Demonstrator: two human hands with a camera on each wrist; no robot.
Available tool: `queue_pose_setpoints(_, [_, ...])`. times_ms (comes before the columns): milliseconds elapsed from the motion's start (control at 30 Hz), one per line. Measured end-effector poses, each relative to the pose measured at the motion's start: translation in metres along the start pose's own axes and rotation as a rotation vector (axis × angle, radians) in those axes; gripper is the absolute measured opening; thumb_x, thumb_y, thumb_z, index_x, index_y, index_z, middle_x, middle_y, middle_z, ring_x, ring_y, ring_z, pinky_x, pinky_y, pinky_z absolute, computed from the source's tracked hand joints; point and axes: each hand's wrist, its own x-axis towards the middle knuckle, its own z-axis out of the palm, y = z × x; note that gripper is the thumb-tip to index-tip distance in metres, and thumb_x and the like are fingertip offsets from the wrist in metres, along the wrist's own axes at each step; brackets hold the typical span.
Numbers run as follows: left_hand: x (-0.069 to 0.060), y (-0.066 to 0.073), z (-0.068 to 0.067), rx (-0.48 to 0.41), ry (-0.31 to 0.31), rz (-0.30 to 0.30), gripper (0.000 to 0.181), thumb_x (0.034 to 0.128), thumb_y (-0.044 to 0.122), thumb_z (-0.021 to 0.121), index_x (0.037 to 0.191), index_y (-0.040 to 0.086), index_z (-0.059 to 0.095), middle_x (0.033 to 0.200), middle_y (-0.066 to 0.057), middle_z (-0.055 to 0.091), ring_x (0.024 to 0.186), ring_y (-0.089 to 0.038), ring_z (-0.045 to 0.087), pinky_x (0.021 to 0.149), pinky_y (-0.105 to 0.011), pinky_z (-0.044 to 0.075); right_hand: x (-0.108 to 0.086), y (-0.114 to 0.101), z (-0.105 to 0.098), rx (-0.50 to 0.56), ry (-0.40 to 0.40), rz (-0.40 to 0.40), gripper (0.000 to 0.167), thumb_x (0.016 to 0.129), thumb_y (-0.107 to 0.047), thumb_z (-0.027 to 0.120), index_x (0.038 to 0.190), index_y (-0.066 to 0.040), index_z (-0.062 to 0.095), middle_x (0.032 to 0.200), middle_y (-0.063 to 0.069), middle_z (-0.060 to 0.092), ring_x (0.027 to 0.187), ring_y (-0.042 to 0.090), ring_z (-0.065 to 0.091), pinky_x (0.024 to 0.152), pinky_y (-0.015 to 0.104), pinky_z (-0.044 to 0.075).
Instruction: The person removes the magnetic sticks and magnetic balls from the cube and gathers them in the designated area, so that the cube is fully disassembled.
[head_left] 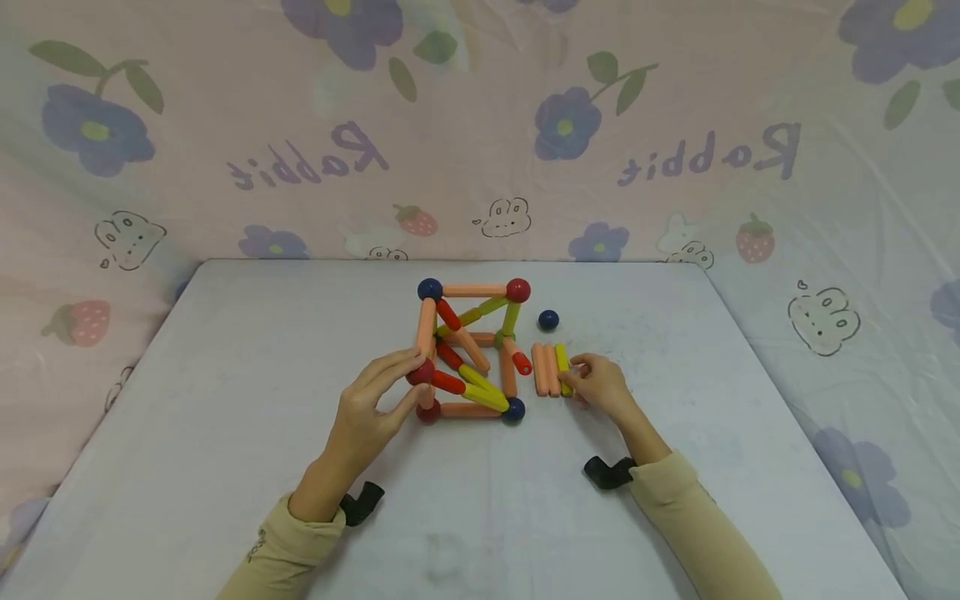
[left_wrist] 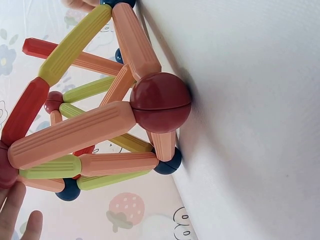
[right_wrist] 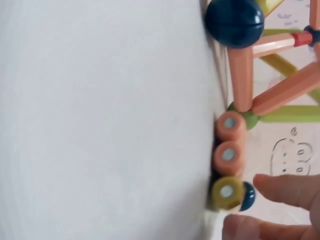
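A frame of magnetic rods and balls (head_left: 471, 410) stands mid-table. My left hand (head_left: 367, 404) pinches the red ball (head_left: 421, 372) at its raised near-left corner, with fingers above and thumb below. From that ball, a red rod (head_left: 448, 382) and a yellow rod (head_left: 483, 397) slope down to a blue ball (head_left: 513, 410). To the right of the frame, peach rods (head_left: 546, 369) lie side by side with a loose yellow rod (right_wrist: 226, 192). My right hand (head_left: 600, 385) is at this yellow rod, its thumb and fingertip apart in the right wrist view.
A loose blue ball (head_left: 549, 320) lies behind the row of rods. One red-tipped rod (head_left: 521, 362) juts from the frame's green ball toward the row. The white table (head_left: 225, 417) meets a printed cloth (head_left: 465, 167) at its far edge.
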Motion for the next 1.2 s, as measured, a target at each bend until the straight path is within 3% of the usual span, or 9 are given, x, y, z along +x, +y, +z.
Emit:
queue_pose_setpoints(100, [0.000,0.000,0.000,0.006,-0.001,-0.001,0.051,0.0679,-0.009,0.080,0.117,-0.002,0.066,0.117,-0.020,0.067,0.112,-0.027,0.062,0.105,-0.006,0.039,-0.008,-0.008,-0.002,-0.008,0.045,-0.063,0.044,0.093,-0.019,0.063,0.124,0.010,0.055,0.088,0.018,0.064,0.050,0.008,0.054,0.050,0.021,0.046])
queue_pose_setpoints(300, [0.000,0.001,0.000,0.007,-0.004,-0.008,0.051,0.0680,-0.009,0.080,0.117,-0.002,0.066,0.117,-0.020,0.067,0.112,-0.027,0.062,0.105,-0.005,0.039,-0.022,-0.030,-0.004,0.178,0.016,-0.155,0.038,0.095,-0.019,0.060,0.123,0.007,0.058,0.094,0.025,0.067,0.058,0.020,0.063,0.053,0.024,0.054])
queue_pose_setpoints(467, [0.000,0.000,0.001,0.004,0.002,0.003,0.052,0.0673,-0.009,0.080,0.117,-0.002,0.066,0.116,-0.020,0.067,0.111,-0.026,0.063,0.105,-0.006,0.039,-0.031,-0.048,0.000,0.358,-0.074,-0.164,0.042,0.099,-0.023,0.054,0.128,0.008,0.054,0.103,0.029,0.067,0.071,0.017,0.066,0.055,0.021,0.056])
queue_pose_setpoints(633, [0.000,0.000,0.001,0.008,0.001,-0.002,0.053,0.0667,-0.010,0.080,0.117,-0.002,0.066,0.116,-0.020,0.067,0.111,-0.026,0.063,0.105,-0.005,0.039,-0.034,-0.062,0.007,0.493,-0.147,-0.126,0.050,0.102,-0.031,0.047,0.134,0.008,0.047,0.111,0.030,0.064,0.070,0.009,0.066,0.057,0.018,0.055])
queue_pose_setpoints(833, [-0.001,0.001,0.001,0.006,0.017,0.011,0.055,0.0637,-0.010,0.081,0.116,-0.002,0.067,0.116,-0.020,0.067,0.111,-0.026,0.063,0.104,-0.006,0.040,-0.033,-0.069,0.014,0.553,-0.159,-0.057,0.051,0.101,-0.034,0.048,0.137,0.003,0.046,0.122,0.030,0.062,0.073,0.008,0.068,0.059,0.018,0.056])
queue_pose_setpoints(933, [-0.001,0.001,0.001,0.010,0.016,0.018,0.055,0.0632,-0.010,0.081,0.116,-0.002,0.067,0.116,-0.020,0.067,0.110,-0.026,0.063,0.104,-0.006,0.040,-0.034,-0.069,0.014,0.578,-0.168,-0.041,0.049,0.100,-0.030,0.050,0.137,0.002,0.046,0.115,0.026,0.064,0.070,0.007,0.064,0.057,0.016,0.054])
queue_pose_setpoints(1067, [-0.001,0.001,0.000,0.022,0.011,0.029,0.055,0.0633,-0.009,0.082,0.116,-0.003,0.067,0.115,-0.020,0.068,0.109,-0.027,0.064,0.104,-0.005,0.039,-0.035,-0.066,0.014,0.584,-0.199,-0.068,0.045,0.099,-0.019,0.050,0.139,0.001,0.043,0.097,0.011,0.063,0.062,0.008,0.056,0.056,0.015,0.050])
queue_pose_setpoints(1200, [0.000,0.000,0.000,0.022,0.007,0.029,0.055,0.0648,-0.010,0.081,0.117,-0.002,0.066,0.116,-0.020,0.067,0.109,-0.028,0.063,0.104,-0.005,0.039,-0.036,-0.063,0.014,0.580,-0.217,-0.108,0.046,0.098,-0.012,0.048,0.141,0.000,0.039,0.099,0.009,0.058,0.061,0.009,0.052,0.058,0.015,0.050])
